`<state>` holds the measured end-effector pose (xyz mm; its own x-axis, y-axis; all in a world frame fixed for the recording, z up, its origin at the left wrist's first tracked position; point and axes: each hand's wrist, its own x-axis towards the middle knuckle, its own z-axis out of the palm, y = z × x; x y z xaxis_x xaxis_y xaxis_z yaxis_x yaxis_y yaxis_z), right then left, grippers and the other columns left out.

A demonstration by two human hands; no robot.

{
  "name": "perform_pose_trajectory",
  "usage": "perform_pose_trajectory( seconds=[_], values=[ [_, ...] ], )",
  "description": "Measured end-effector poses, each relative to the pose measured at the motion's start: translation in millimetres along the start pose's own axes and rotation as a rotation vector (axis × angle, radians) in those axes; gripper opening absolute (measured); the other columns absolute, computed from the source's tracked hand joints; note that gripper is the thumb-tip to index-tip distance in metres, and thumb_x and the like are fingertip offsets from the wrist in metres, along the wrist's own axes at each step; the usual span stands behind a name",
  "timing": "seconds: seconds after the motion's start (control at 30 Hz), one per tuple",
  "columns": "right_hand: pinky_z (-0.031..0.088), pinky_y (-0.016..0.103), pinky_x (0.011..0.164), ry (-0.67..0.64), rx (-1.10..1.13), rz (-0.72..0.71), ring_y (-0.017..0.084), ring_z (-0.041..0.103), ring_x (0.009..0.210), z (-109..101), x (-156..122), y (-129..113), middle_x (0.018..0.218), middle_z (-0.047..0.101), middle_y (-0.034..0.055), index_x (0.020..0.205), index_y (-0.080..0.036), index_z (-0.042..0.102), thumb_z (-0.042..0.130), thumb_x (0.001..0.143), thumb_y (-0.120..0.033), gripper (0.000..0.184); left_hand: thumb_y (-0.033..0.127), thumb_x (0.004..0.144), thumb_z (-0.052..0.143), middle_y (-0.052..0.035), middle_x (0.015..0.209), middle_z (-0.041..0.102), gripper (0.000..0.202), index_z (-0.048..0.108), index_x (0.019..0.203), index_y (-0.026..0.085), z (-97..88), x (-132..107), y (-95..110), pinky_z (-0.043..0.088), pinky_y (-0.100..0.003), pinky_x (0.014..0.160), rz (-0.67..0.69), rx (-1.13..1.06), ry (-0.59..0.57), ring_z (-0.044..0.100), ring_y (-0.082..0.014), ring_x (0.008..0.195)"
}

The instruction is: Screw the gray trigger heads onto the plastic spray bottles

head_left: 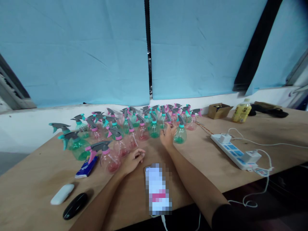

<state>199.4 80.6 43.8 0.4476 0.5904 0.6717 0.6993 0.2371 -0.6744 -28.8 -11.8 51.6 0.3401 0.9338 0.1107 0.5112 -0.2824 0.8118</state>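
Several small spray bottles, green and pink with grey triggers, stand crowded on the far half of a wooden table point(207, 160). My right hand point(167, 136) reaches forward with fingers spread, touching a green spray bottle point(180, 134) at the front of the group. My left hand point(133, 160) rests on the table with its fingers loosely curled and nothing visible in them, just right of a pink spray bottle point(109, 158). A phone point(157, 187) lies between my forearms.
A white power strip point(234, 150) with plugged adapters and cables lies at the right. A cardboard box point(218, 110) and a yellow drink bottle point(241, 111) stand at the back right. A blue packet point(86, 167), white case point(62, 193) and black case point(75, 205) lie at the front left.
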Motion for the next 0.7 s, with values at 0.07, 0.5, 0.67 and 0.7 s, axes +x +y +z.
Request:
perform_pose_trajectory(
  seconds=[0.07,0.5,0.67,0.7],
  values=[
    [0.028,0.054,0.101,-0.032,-0.015,0.021,0.034,0.035,0.123,1.2,-0.3,0.7,0.139,0.029,0.0148,0.131,-0.026,0.051,0.050,0.080,-0.026,0.051,0.050,0.088,0.051,0.0023,0.067,0.060,0.036,0.061,0.104,0.020,0.0,0.2,-1.1,0.039,-0.026,0.060,0.005,0.004,-0.001,0.054,-0.0143,0.060],
    [0.030,0.053,0.097,-0.180,-0.171,0.041,0.036,0.034,0.120,6.0,0.7,7.8,0.145,0.031,0.0141,0.134,-0.026,0.053,0.051,0.082,-0.030,0.052,0.053,0.088,0.050,0.0010,0.068,0.060,0.038,0.061,0.104,0.020,-0.7,-0.1,0.7,0.038,-0.025,0.059,0.001,0.015,-0.023,0.053,-0.0145,0.061],
    [0.032,0.049,0.092,-0.118,-0.231,0.032,0.034,0.038,0.110,3.7,-2.9,2.7,0.124,0.043,0.0153,0.132,-0.026,0.055,0.053,0.081,-0.031,0.051,0.053,0.088,0.050,0.0017,0.066,0.059,0.037,0.062,0.098,0.020,-0.9,-1.0,5.5,0.038,-0.025,0.059,0.002,0.012,-0.022,0.053,-0.0145,0.060],
    [0.032,0.049,0.093,-0.119,-0.232,0.032,0.034,0.039,0.110,3.3,-3.0,2.1,0.123,0.043,0.0154,0.133,-0.026,0.055,0.053,0.082,-0.031,0.051,0.053,0.088,0.050,0.0019,0.066,0.059,0.037,0.062,0.097,0.020,-0.8,-1.1,6.1,0.038,-0.025,0.058,0.004,0.011,-0.020,0.052,-0.0143,0.060]
  ],
)
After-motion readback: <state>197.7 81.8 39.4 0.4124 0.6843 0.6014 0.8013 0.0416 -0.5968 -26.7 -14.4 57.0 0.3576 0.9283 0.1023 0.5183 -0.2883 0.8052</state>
